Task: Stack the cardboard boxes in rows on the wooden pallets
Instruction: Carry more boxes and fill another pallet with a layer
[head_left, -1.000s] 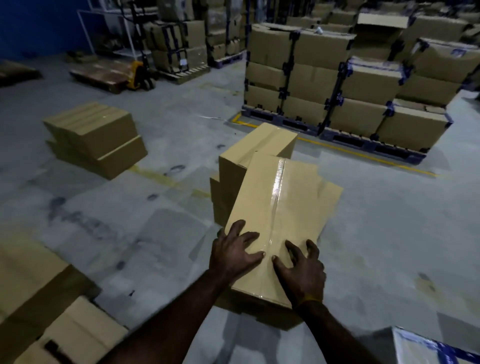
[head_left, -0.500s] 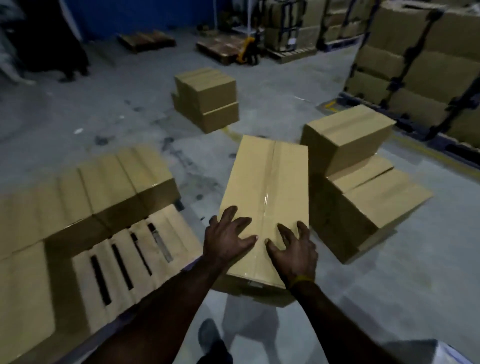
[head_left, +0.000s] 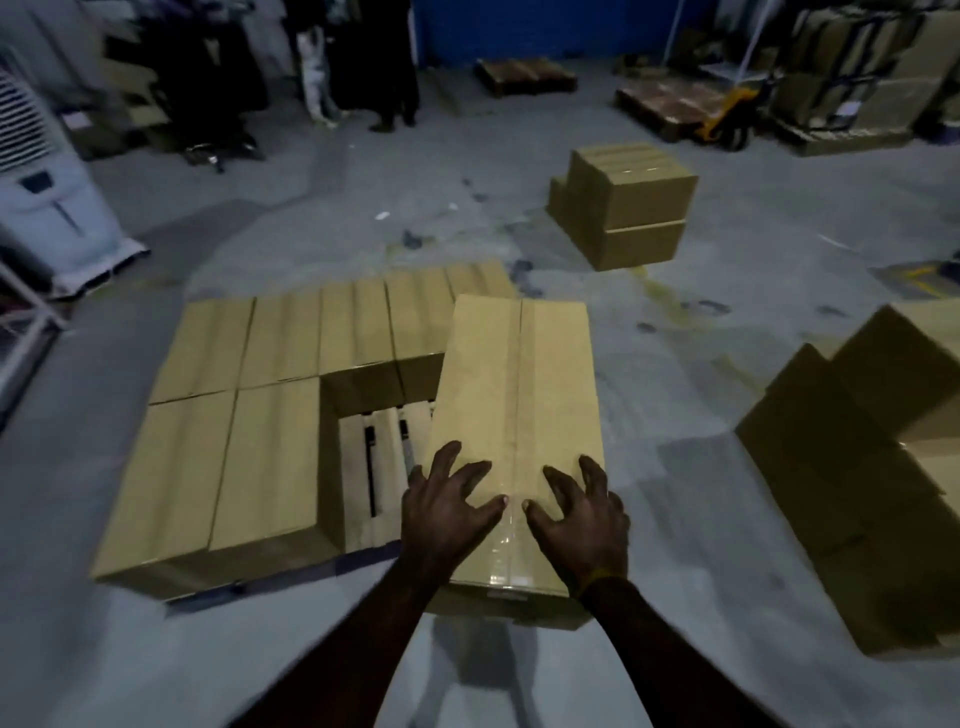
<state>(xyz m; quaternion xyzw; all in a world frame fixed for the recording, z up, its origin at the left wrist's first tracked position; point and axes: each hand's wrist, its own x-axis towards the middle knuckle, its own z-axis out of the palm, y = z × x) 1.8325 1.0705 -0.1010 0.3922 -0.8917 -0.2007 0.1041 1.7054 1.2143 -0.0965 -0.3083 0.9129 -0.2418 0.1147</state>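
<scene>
Now swung round from the loose floor stack to hang over the pallet's open right corner beside the laid boxes, box under left hand and right hand, fingers spread flat, ready for lowering.

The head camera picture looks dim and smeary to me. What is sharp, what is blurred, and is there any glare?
Head view: dim overall, with bluish floor; the carried box and both hands, left hand and right hand, are fairly sharp; a faint sheen shows on the box's tape seam; the edges smear, notably the white appliance and dark figures; straight lines bow from the wide lens.
</scene>
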